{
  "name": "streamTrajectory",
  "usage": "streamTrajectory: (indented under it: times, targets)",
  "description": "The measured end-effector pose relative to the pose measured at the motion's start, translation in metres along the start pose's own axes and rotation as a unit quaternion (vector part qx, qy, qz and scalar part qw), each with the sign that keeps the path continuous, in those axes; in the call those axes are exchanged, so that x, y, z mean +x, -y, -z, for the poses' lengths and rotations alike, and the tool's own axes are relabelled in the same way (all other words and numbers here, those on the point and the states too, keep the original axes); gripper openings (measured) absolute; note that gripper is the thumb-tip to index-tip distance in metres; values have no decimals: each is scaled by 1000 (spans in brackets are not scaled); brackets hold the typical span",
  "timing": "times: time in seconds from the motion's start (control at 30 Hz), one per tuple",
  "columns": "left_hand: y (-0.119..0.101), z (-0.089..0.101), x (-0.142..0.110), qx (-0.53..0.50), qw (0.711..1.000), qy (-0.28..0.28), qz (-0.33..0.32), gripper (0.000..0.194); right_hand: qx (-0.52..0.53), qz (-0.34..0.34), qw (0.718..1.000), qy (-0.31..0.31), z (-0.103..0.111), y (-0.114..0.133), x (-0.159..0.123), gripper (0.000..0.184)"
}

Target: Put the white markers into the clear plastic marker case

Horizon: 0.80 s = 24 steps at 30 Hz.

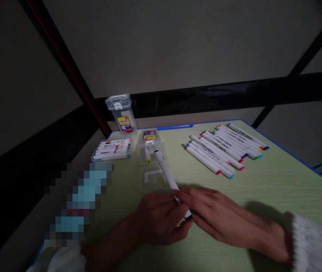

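Observation:
A white marker [168, 174] points away from me, its far tip at the mouth of a clear plastic case [150, 145] that lies open on the pale green table [276, 189]. My left hand [156, 221] pinches the marker's near, dark-capped end. My right hand [220, 219] lies alongside with fingers extended, fingertips touching the marker's lower barrel. The case's clear lid [153, 178] lies just in front of it, and one marker with a yellow end sits inside the case.
Several white markers with coloured caps [225, 149] lie in a row at the back right. A flat clear box of markers [112, 148] sits at the back left, and an upright clear case [122, 113] stands at the far edge. Dark metal bars cross behind.

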<state>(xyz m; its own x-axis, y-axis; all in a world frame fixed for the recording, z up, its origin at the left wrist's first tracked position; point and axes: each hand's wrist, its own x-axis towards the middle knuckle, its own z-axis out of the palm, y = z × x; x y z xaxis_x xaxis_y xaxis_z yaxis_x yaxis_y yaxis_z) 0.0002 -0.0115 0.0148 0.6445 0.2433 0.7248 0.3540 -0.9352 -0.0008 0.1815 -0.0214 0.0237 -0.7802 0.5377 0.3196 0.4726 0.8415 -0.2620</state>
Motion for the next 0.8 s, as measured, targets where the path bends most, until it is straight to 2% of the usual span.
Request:
streamTrajectory:
  times: [0.17, 0.8]
  targets:
    - [1, 2, 1, 5, 1000, -5, -1, 12, -3, 1, 1000, 16, 1, 1, -1, 45]
    - [4, 0, -2, 17, 1000, 7, 5, 14, 3, -14, 1000, 13, -1, -1, -3, 49]
